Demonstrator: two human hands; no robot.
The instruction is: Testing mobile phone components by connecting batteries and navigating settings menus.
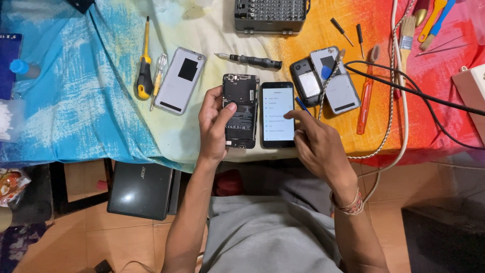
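Head view shows your left hand (214, 124) gripping the opened phone (241, 111), thumb pressed on its exposed black back, flat on the worktop (101, 101). Your right hand (316, 141), fingers loosely curled, puts its forefinger to the lit phone (277, 115) just beside it. You look mid-check on that screen; next calls for a light, precise tap. A white label sits on the battery; a grey bit case (271, 16) stands above.

Table cloth (76, 101) was blotched blue, cream, orange and red. Opened phone (241, 108) showed black; lit phone (277, 114) showed a white screen.
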